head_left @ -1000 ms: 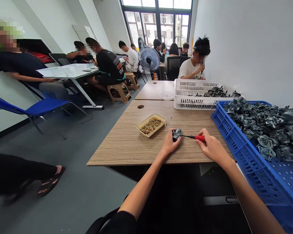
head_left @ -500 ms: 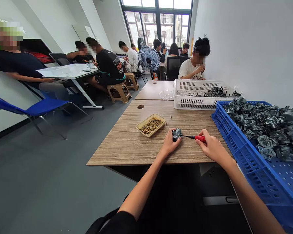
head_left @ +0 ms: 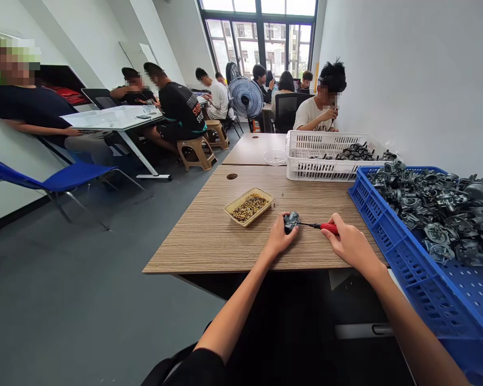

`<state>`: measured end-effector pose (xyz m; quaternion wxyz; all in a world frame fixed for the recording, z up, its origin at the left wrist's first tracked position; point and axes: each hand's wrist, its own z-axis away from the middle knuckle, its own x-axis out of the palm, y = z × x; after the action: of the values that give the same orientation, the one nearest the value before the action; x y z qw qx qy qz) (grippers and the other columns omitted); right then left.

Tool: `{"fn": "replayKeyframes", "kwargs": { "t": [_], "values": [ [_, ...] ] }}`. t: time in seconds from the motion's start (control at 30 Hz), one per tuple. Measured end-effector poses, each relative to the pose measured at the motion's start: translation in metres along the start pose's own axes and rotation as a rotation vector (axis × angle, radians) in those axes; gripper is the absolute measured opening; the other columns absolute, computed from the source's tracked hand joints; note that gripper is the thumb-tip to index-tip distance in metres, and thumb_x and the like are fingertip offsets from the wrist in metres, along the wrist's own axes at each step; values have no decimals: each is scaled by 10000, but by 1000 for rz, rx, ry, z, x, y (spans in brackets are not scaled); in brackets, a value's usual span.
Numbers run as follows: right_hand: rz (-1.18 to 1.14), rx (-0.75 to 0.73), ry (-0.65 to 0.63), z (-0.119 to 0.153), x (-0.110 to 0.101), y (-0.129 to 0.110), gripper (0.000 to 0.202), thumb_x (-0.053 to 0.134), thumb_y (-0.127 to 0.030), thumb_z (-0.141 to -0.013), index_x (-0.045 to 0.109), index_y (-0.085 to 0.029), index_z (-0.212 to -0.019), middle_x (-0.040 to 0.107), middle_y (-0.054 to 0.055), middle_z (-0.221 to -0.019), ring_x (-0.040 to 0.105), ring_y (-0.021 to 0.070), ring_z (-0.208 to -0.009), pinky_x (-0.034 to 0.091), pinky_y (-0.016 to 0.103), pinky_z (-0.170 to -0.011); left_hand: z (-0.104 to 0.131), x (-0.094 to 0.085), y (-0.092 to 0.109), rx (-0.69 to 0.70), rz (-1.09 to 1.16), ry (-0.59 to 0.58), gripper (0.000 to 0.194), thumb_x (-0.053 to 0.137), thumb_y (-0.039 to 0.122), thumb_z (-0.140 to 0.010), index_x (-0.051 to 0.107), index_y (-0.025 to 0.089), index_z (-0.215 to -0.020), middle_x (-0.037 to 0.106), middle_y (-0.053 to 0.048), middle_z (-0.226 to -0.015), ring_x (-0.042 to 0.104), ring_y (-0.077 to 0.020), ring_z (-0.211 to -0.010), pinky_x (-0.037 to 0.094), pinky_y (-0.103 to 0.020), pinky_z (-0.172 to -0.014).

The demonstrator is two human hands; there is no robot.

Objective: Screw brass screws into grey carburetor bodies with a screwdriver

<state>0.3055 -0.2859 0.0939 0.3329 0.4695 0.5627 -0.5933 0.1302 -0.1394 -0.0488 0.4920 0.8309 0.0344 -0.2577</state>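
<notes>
My left hand point(head_left: 280, 236) is closed around a small grey metal carburetor point(head_left: 292, 221), held at the table's surface near the front edge. In my right hand point(head_left: 349, 241) is a screwdriver point(head_left: 329, 228) with a red handle and a dark shaft. Its shaft points left and its tip meets the carburetor's right side; the exact contact point is too small to make out. Left of my hands stands a cream tray point(head_left: 230, 210) full of small brass-coloured parts. Two tiny metal pieces lie on the wood beyond the carburetor.
A blue crate point(head_left: 402, 252) heaped with grey carburetors stands to the right of the wooden table point(head_left: 201, 241). Behind it is a white basket point(head_left: 322, 172) with dark metal parts. A person point(head_left: 312, 112) sits beyond that basket. A blue chair point(head_left: 76, 177) and other people are at the left.
Both hands keep almost the same place, with the screwdriver still against the carburetor. Only a very slight shift of my right hand and the red handle to the left shows.
</notes>
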Motion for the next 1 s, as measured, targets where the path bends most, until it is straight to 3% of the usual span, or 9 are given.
{"fn": "replayKeyframes", "kwargs": {
  "t": [0.57,1.0],
  "values": [
    [-161,-96,-41,0,2,6,182,488,-341,-973,444,-263,-1132,728,51,-949,681,252,-794,403,295,-673,1,1,-2,-12,0,9,453,653,310,-870,481,222,-1280,651,-88,-1195,633,-237,-1075,491,-385,-967],
    [-162,-51,-38,0,2,5,126,475,-381,-997,439,-270,-1043,718,47,-909,687,261,-804,379,278,-644,1,1,-3,8,-7,17,430,644,312,-873,474,217,-1256,641,-93,-1186,628,-244,-1096,481,-393,-998]
  ]
}}
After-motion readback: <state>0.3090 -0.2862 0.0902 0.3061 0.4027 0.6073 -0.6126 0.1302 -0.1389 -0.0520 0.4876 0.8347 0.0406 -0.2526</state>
